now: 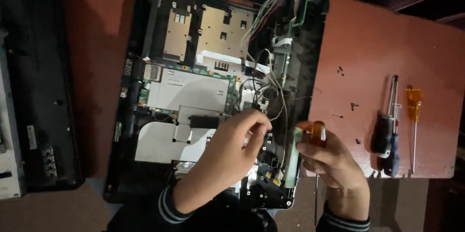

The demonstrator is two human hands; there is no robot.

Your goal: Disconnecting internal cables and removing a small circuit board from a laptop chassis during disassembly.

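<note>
step: wire work in opened device [213, 91] | left hand [227, 157] fingers pinched on thin wires [273, 97] | right hand [329, 162] closed round amber-handled screwdriver [317, 134] | next: likely a gentle pull to free the wires

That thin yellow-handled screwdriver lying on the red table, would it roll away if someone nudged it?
Probably, a little: the yellow-handled screwdriver has a thin round shaft and lies free on the flat red table. Its flattish handle may stop it soon. It looks slim, so likely light and easily knocked toward the table's near edge.
</note>
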